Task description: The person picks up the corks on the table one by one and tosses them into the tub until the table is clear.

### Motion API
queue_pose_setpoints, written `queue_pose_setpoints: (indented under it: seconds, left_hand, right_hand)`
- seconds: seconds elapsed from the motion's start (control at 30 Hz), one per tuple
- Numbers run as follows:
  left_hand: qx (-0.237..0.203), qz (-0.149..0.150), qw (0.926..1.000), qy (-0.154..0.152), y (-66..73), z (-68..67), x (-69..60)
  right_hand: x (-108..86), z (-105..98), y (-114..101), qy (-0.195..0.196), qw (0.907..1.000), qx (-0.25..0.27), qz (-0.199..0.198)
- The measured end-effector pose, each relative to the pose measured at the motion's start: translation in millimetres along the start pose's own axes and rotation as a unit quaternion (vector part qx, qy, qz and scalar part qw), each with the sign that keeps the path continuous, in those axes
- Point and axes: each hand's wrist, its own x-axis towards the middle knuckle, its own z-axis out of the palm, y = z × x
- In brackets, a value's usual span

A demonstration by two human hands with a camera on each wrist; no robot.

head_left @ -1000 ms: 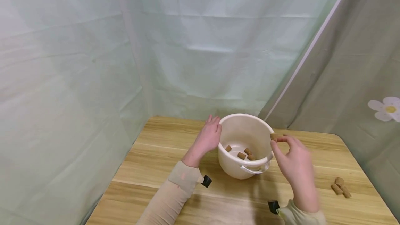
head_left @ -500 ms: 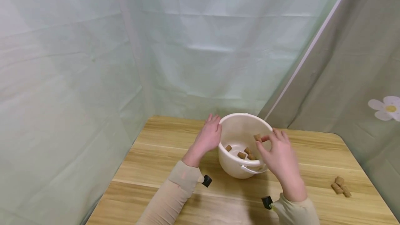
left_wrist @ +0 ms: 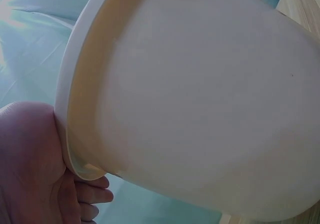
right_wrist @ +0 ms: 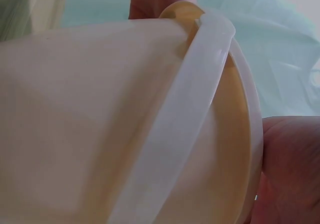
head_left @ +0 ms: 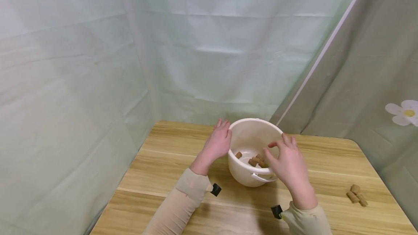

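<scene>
A cream bucket stands on the wooden table, its white handle hanging down at the front right. Inside lie several brown corks; one cork is apart from the others on the left. My left hand holds the bucket's left rim; in the left wrist view its fingers show past the rim. Over the right rim is my right hand, thumb and forefinger bent towards each other with a gap and nothing between them. The right wrist view shows mostly the bucket's outer wall and handle.
Three more corks form a small pile near the table's right side. Pale green curtains hang behind and left of the table, and a grey-brown curtain hangs on the right.
My right hand has moved left over the bucket and let go of a cork, which now lies with the others inside. The left hand has stayed on the rim.
</scene>
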Motion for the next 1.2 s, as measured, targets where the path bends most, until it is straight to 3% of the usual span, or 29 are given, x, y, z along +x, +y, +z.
queue_pose_setpoints:
  seconds: [0.37,1.2]
  left_hand:
    - [0.010,0.000,1.0000,0.001,-0.4,0.4,1.8]
    - [0.004,0.005,1.0000,-0.001,-4.1,-0.8,3.7]
  right_hand:
    - [-2.2,-0.7,1.3,0.018,0.9998,0.009,-0.001]
    - [-6.1,-7.3,4.1,0.016,0.9996,0.018,0.015]
